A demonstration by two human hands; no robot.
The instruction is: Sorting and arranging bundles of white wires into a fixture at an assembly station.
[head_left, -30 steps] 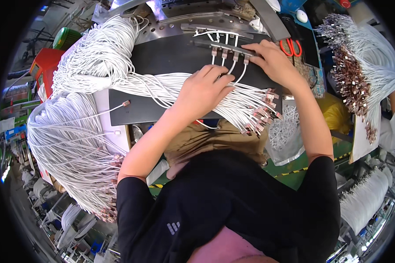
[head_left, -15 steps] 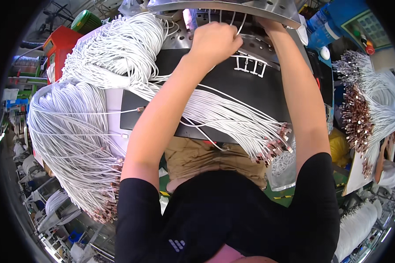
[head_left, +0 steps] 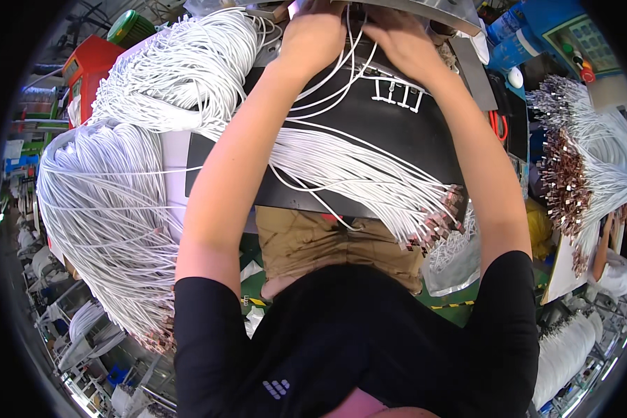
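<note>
Both my hands reach up to the metal machine at the far edge of the black work surface (head_left: 425, 146). My left hand (head_left: 312, 40) is beside several loose white cables (head_left: 345, 73) that rise from the surface, its fingertips hidden at the machine. My right hand (head_left: 405, 43) comes in from the other side of those cables, its fingers smeared by motion and partly covered by the metal plate (head_left: 435, 12). Near my right wrist lies a white plastic moulded frame (head_left: 397, 96) with short rungs. A bundle of white cables (head_left: 355, 171) with copper-coloured connectors crosses the surface under my left forearm.
Coiled white cables (head_left: 181, 73) and a large hanging cable bundle (head_left: 108, 216) are at the left, beside a red box (head_left: 94, 66). Red-handled tool (head_left: 498, 125) lies right. Further right are more cables (head_left: 592, 160) and another person's arm (head_left: 601, 247). A plastic bag (head_left: 456, 268) hangs below.
My left hand has moved slightly up and left, deeper toward the machine. My right hand has come left and nearer to it. Loose cables now curve down between the two hands.
</note>
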